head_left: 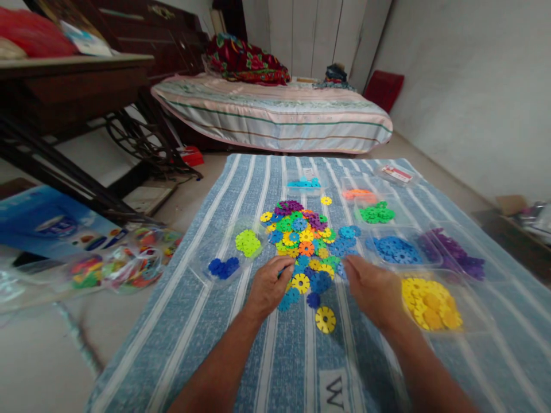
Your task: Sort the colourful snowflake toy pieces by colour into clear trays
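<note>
A mixed pile of notched plastic discs (pixel 306 236) in several colours lies on a striped cloth (pixel 271 373). My left hand (pixel 267 287) is at the pile's near left edge, thumb and fingers closed, with a blue edge of a disc showing between them. On the other side, my right hand (pixel 375 288) hovers by some light blue discs (pixel 343 246); it is smeared by motion and its fingertips are unclear. Between the hands lie a yellow disc (pixel 300 283) and a dark blue disc (pixel 314 300). Another yellow disc (pixel 325 319) sits nearer to me.
At right, clear trays hold yellow discs (pixel 430 304), blue discs (pixel 396 250), purple discs (pixel 456 252) and green discs (pixel 377 213). Orange discs (pixel 359 195) and turquoise discs (pixel 304 184) are farther back. The left tray has lime discs (pixel 248 243) and dark blue discs (pixel 223 267).
</note>
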Motion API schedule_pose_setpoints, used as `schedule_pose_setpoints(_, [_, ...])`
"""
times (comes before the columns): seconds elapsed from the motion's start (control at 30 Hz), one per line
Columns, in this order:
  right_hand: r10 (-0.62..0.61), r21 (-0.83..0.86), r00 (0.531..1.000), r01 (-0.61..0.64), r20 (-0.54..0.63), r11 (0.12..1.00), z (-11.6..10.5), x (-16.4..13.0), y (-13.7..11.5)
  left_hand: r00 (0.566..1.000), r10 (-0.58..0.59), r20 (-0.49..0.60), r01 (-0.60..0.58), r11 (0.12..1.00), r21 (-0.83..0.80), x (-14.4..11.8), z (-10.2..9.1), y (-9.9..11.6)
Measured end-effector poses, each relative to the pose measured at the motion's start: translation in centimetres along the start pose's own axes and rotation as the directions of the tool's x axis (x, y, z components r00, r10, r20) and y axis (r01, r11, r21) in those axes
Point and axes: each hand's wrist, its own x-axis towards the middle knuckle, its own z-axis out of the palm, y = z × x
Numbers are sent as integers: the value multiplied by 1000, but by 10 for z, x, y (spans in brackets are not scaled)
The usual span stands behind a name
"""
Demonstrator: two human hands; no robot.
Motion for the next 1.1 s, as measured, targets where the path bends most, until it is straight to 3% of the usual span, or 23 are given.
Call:
schedule_pose_setpoints(0.13, [143,5,987,-143,-79,990,-12,9,33,1000,-10,1,10,1000,3,-1,1,-1])
schedule_pose_setpoints(0.27, [154,151,987,-158,36,976,-7,5,39,1000,-15,1,15,1000,2,-1,1,0])
schedule_pose_setpoints(0.47, [29,386,956,-145,292,911,6,-10,11,1000,-23,-9,23,999,-23,-2,0,2])
schedule_pose_setpoints(0.63, [-214,529,852,-84,478,845,10,-17,-32,999,-41,-12,40,997,-64,-2,-2,4])
schedule_pose_setpoints(0.73, [-273,494,807,-25,523,869,12,-15,-54,998,-56,-17,55,996,-75,-2,-3,5])
schedule_pose_setpoints(0.83, [-254,356,793,51,553,933,15,-11,-67,997,-74,-15,72,995,-75,-3,-3,5])
schedule_pose_setpoints(0.93, [-217,244,799,92,560,965,18,-9,-71,996,-86,-10,85,993,-77,-3,-3,6])
schedule_pose_setpoints(1.1, [-265,245,769,146,581,959,19,-10,-72,997,-77,-11,76,994,-80,-3,-4,6])
